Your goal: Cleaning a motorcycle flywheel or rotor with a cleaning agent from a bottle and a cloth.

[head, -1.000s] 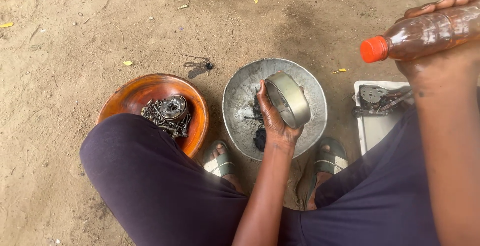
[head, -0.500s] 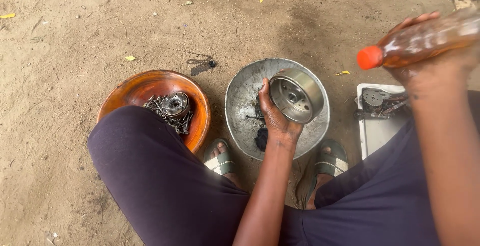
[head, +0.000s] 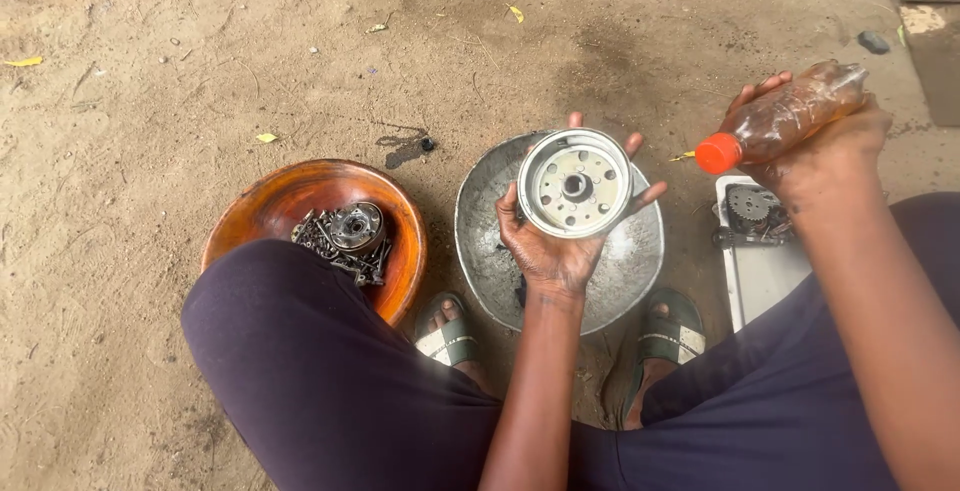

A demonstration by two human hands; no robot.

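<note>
- Silver metal drum, round and cup-shaped with holes around a centre hub, rests in the upturned left hand, its open face turned toward the camera; the fingers curl up around its rim, gripping it.
- The drum is held above a grey metal bowl that sits on the sandy ground between the person's sandalled feet.
- The right hand is closed around a plastic bottle of brown liquid, tilted with its orange cap pointing down-left toward the drum, near it but apart.
- An orange bowl to the left holds a heap of small metal parts.
- A white tray with a gear lies under the right forearm.
</note>
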